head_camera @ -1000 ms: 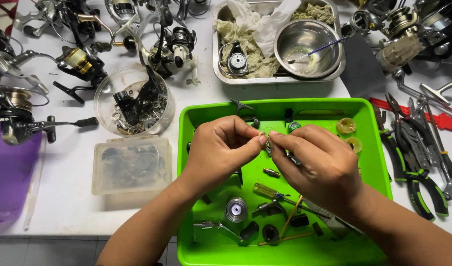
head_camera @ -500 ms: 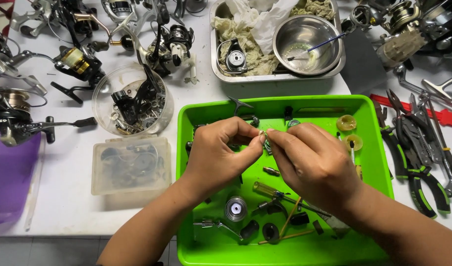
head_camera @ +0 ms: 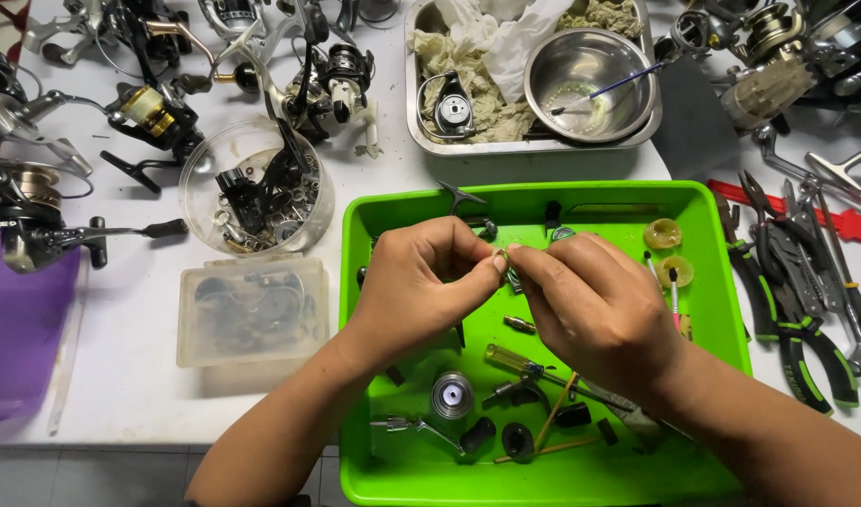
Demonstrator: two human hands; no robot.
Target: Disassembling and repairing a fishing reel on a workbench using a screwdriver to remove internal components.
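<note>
Fingertips of both hands met over the middle of the green tray, pinching one small metal part between them, as they had a second before; the part was too small to identify. Left hand: thumb and forefinger closed on the part, other fingers curled. Right hand: fingertips closed on the same part, hand shifted a little lower than earlier. Beneath the hands, on the tray: a yellow-handled screwdriver, a round spool, small dark pieces; unchanged. Beyond: clear round tub of parts to the left; steel bowl above; pliers to the right.
</note>
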